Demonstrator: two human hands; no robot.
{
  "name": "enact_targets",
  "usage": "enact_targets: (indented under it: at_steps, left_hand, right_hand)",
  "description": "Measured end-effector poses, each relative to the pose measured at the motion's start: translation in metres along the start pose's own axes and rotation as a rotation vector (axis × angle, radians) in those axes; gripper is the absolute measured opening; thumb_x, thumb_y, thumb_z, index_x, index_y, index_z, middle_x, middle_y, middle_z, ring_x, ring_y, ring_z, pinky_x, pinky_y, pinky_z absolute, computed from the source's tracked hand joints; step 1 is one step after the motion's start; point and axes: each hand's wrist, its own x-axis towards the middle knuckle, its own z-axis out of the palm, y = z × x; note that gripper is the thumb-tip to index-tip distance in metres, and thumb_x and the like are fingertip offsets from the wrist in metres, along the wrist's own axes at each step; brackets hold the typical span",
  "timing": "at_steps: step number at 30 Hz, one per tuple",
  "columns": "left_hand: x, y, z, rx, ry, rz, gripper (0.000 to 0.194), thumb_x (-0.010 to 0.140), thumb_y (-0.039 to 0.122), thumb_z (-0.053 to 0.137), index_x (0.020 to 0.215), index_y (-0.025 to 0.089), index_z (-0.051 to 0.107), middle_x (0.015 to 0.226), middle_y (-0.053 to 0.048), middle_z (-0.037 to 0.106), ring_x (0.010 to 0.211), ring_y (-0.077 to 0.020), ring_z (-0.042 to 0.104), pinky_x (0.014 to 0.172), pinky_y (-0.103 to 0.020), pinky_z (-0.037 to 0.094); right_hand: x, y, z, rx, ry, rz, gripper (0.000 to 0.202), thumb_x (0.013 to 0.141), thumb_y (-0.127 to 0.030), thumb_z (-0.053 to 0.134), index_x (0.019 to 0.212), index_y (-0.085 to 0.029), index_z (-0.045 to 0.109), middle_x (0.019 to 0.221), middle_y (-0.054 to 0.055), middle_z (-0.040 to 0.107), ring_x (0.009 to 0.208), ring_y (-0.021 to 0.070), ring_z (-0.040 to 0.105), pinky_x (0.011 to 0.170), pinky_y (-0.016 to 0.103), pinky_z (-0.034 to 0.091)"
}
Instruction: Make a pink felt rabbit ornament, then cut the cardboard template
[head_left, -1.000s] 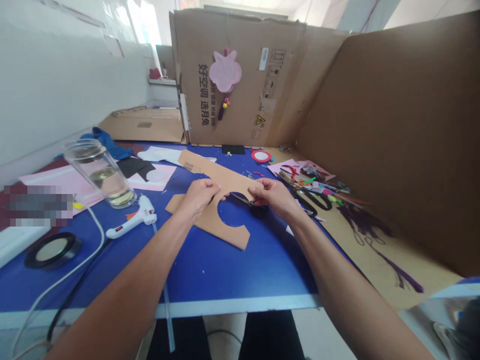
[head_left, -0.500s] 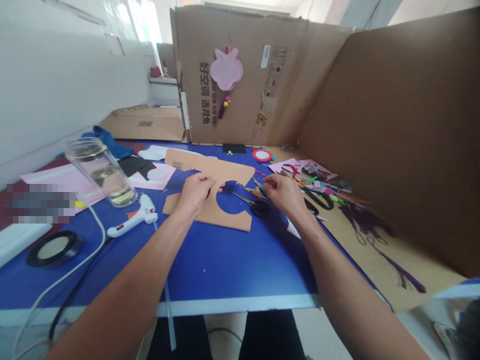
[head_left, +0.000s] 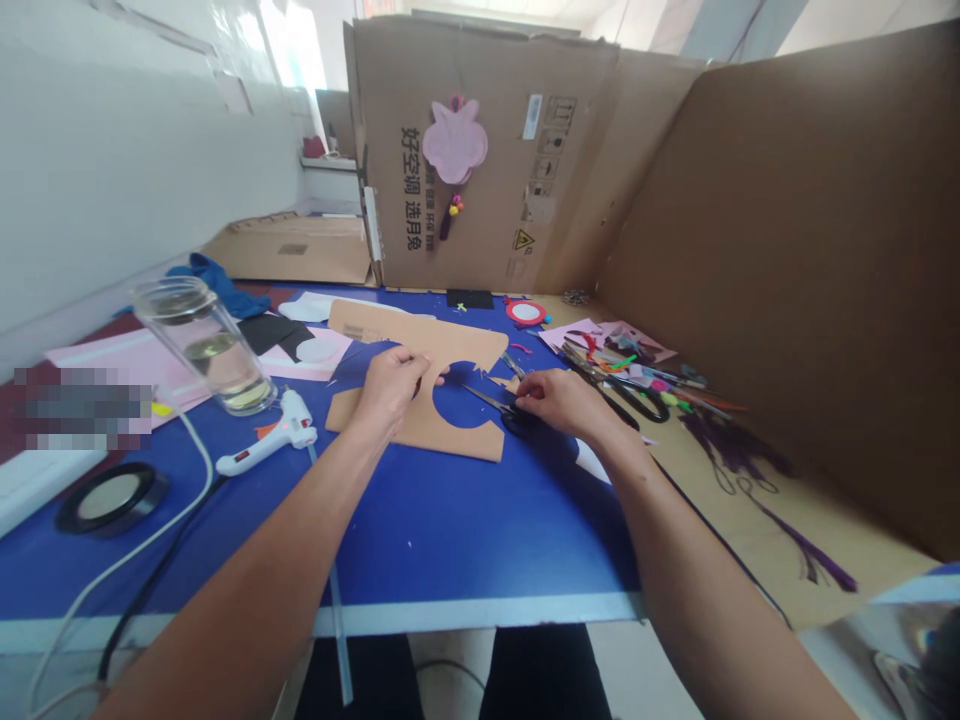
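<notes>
My left hand (head_left: 394, 385) is closed on a piece of brown cardboard (head_left: 457, 440) with a round opening and a rough cut edge. The thumb lies on top, and a fingertip shows at the rim of the opening. My right hand (head_left: 559, 400) has its fingers pinched together at the black handles of a pair of scissors (head_left: 516, 420). The scissors lie on the table, blades pointing left toward the opening. Just behind the right hand's fingers are a slim cutter-like tool (head_left: 513, 366) and small cardboard scraps. My hand partly hides the scissors' handles.
To the left stand a glass jar (head_left: 225, 350) of liquid, a white glue gun (head_left: 274, 435) with its cord, and a roll of black tape (head_left: 112, 498). Tools and coloured scraps are heaped at right beside black-handled shears (head_left: 637, 395). Tall cardboard panels (head_left: 787, 250) enclose the back and right.
My right hand has moved slightly toward me, from beside the slim tool down to the scissors' handles. My left hand and the cardboard have stayed in place.
</notes>
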Motion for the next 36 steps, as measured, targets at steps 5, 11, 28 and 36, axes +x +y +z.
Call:
enact_targets:
  at_steps: [5, 11, 28, 36]
  left_hand:
    - [-0.001, 0.001, 0.001, -0.017, -0.001, -0.007, 0.013, 0.087, 0.026, 0.082, 0.080, 0.018, 0.074, 0.075, -0.007, 0.079, 0.072, -0.0211, 0.078, 0.075, -0.031, 0.060]
    - [-0.001, -0.001, 0.002, 0.025, 0.009, -0.020, 0.019, 0.083, 0.029, 0.085, 0.077, 0.017, 0.071, 0.077, -0.009, 0.081, 0.071, -0.0213, 0.079, 0.069, -0.028, 0.057]
    - [0.001, -0.006, 0.003, 0.009, 0.011, -0.040, 0.011, 0.083, 0.024, 0.081, 0.079, 0.016, 0.075, 0.078, -0.010, 0.082, 0.072, -0.0209, 0.080, 0.069, -0.026, 0.059]
    - [0.000, -0.006, 0.002, -0.006, -0.012, -0.048, 0.012, 0.086, 0.024, 0.079, 0.077, 0.018, 0.074, 0.075, -0.008, 0.081, 0.074, -0.0219, 0.080, 0.070, -0.029, 0.060]
  right_hand:
    - [-0.002, 0.000, -0.004, -0.080, 0.165, 0.079, 0.026, 0.100, -0.029, 0.066, 0.116, -0.028, 0.085, 0.110, 0.009, 0.084, 0.098, 0.0279, 0.075, 0.078, 0.033, 0.049]
    - [0.006, 0.002, 0.011, -0.188, 0.167, 0.142, 0.031, 0.103, -0.028, 0.060, 0.126, -0.026, 0.081, 0.121, 0.012, 0.082, 0.113, 0.0315, 0.076, 0.085, 0.035, 0.053]
    - [0.007, 0.030, 0.002, -0.225, 0.299, 0.294, 0.030, 0.101, -0.027, 0.063, 0.125, -0.022, 0.081, 0.129, 0.020, 0.078, 0.117, 0.0354, 0.075, 0.089, 0.039, 0.055]
    - [0.010, -0.009, 0.012, 0.494, 0.270, 0.094, 0.039, 0.096, -0.042, 0.069, 0.129, -0.022, 0.077, 0.099, 0.007, 0.082, 0.089, 0.0243, 0.074, 0.079, 0.034, 0.054]
